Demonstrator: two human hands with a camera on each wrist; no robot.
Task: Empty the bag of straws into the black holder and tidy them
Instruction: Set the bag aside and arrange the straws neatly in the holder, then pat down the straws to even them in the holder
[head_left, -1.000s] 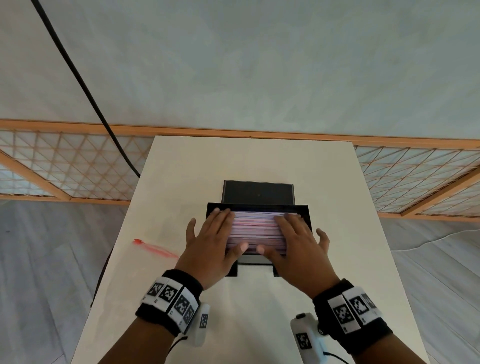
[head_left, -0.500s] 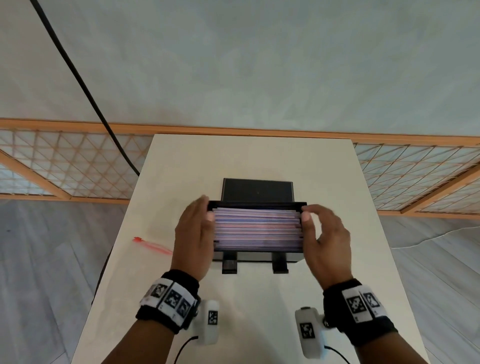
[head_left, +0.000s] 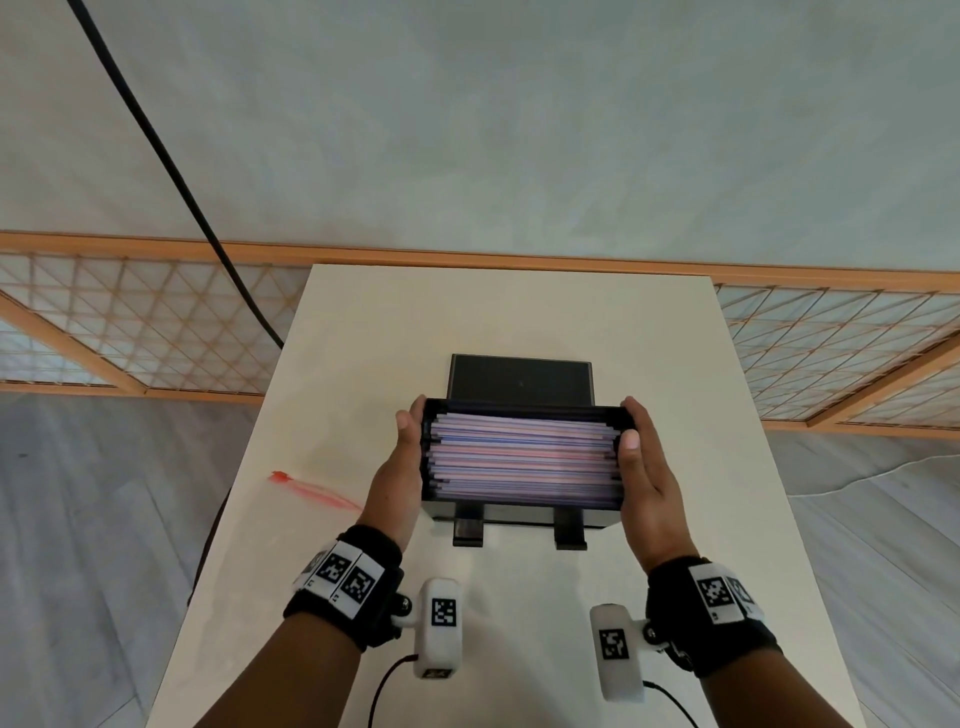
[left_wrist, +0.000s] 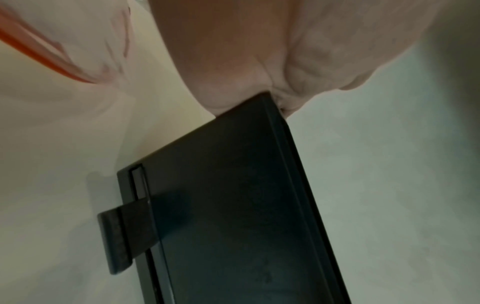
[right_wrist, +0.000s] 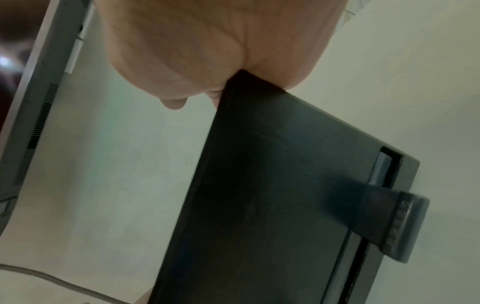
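Note:
The black holder (head_left: 519, 515) stands mid-table, filled with a level stack of pink and blue straws (head_left: 524, 460). Its flat lid (head_left: 519, 379) shows behind it and two black feet stick out at the front. My left hand (head_left: 397, 467) grips the holder's left end, thumb on the top corner. My right hand (head_left: 647, 478) grips the right end, thumb over the rim. In the left wrist view my palm (left_wrist: 233, 51) presses the holder (left_wrist: 233, 205). The right wrist view shows the same for the right palm (right_wrist: 207, 41) and holder (right_wrist: 272, 185).
The empty clear bag (head_left: 311, 488) with a red strip lies on the white table (head_left: 519, 312), left of my left hand; it also shows as the bag (left_wrist: 39, 47). A black cable (head_left: 156, 135) hangs at the far left. A wooden lattice screen (head_left: 130, 322) runs behind the table.
One second ago both hands lay flat on top of the straws. They moved apart to the holder's two ends and now clasp its sides.

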